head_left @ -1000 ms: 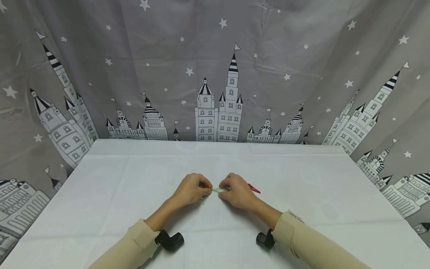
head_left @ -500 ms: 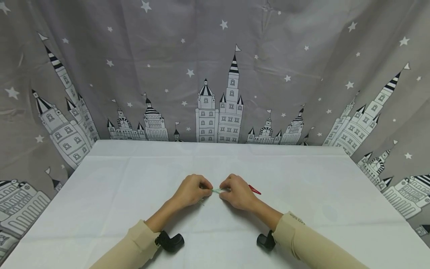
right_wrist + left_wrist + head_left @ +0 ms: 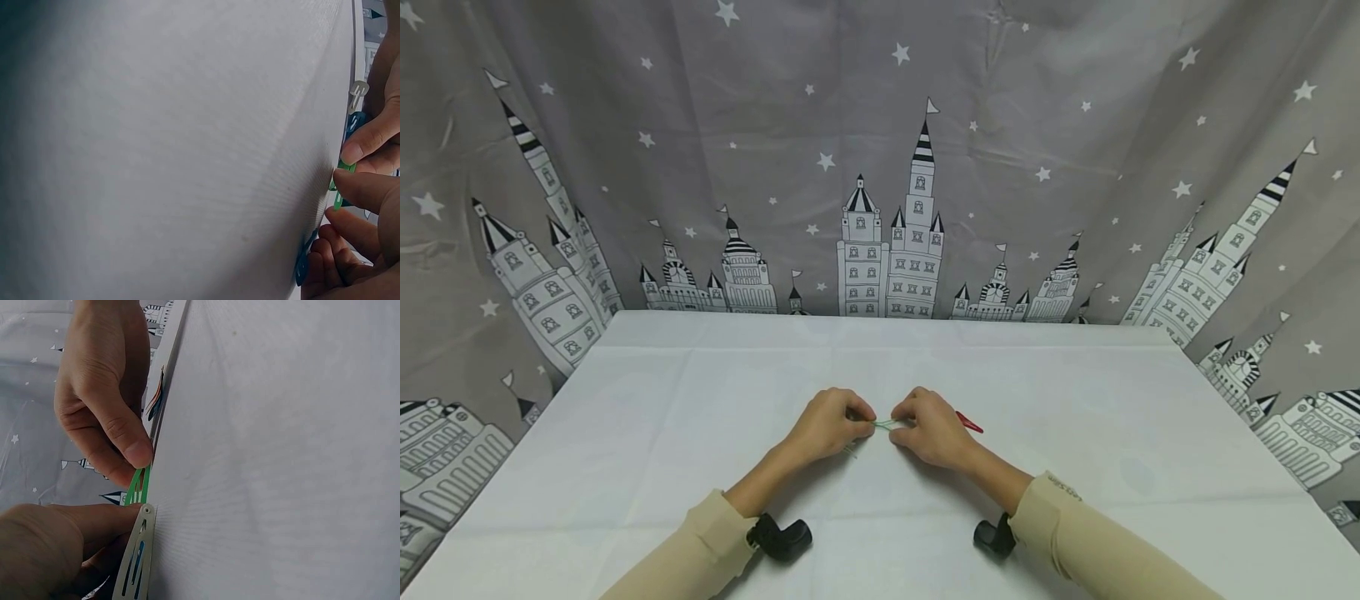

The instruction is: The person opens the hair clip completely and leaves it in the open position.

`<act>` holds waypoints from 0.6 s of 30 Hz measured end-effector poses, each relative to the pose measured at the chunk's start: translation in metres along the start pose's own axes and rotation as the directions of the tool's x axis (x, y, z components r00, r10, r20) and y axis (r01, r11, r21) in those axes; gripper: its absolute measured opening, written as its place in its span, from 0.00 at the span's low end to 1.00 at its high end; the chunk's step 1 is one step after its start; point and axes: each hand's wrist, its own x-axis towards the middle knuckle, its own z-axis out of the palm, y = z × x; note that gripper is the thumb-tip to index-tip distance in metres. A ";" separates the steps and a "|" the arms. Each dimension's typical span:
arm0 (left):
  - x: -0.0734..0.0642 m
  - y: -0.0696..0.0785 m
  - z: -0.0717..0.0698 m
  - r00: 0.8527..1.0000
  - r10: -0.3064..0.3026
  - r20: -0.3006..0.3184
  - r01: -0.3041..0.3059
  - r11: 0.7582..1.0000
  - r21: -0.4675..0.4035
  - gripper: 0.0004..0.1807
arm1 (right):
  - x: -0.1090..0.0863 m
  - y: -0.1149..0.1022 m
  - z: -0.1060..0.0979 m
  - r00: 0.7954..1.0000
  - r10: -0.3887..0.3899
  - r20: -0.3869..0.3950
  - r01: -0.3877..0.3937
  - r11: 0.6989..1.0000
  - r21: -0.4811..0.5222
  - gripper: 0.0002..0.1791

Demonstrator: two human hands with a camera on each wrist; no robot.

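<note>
Thin green strips of a snap hair clip (image 3: 145,485) span the small gap between my two hands. My left hand (image 3: 831,423) pinches one end between thumb and finger, and my right hand (image 3: 928,427) pinches the other. By the left hand, a cream snap clip (image 3: 145,553) with long slots shows large in the left wrist view. The right wrist view has a blue clip (image 3: 355,122) beside the left hand and another blue clip (image 3: 303,259) by the right hand's curled fingers. Just beyond the right hand sticks out a red clip (image 3: 970,422).
Both hands work over a white-covered table (image 3: 700,400). A grey curtain (image 3: 760,125) with castles and stars hangs behind it. Black wrist cameras (image 3: 782,540) sit under the beige sleeves (image 3: 1075,525).
</note>
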 end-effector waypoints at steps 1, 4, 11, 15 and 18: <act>0.000 0.000 0.000 1.000 0.000 0.001 0.000 1.000 -0.003 0.03 | 0.000 0.000 0.000 1.000 0.002 0.000 -0.002 1.000 0.000 0.10; 0.000 0.000 0.000 1.000 0.005 0.001 -0.005 1.000 -0.008 0.03 | 0.000 0.000 0.000 1.000 0.005 0.002 -0.005 1.000 -0.001 0.10; -0.001 0.000 0.000 1.000 0.010 0.006 -0.010 1.000 -0.003 0.03 | -0.001 0.001 0.001 1.000 0.008 0.006 -0.008 1.000 0.002 0.10; -0.001 -0.001 0.000 1.000 0.014 0.004 -0.014 1.000 -0.005 0.03 | 0.000 0.001 0.000 1.000 0.007 0.005 -0.008 1.000 0.012 0.10; -0.001 -0.001 0.001 1.000 0.013 0.002 -0.013 1.000 -0.005 0.03 | 0.000 0.001 0.000 1.000 0.005 -0.002 -0.005 1.000 0.017 0.10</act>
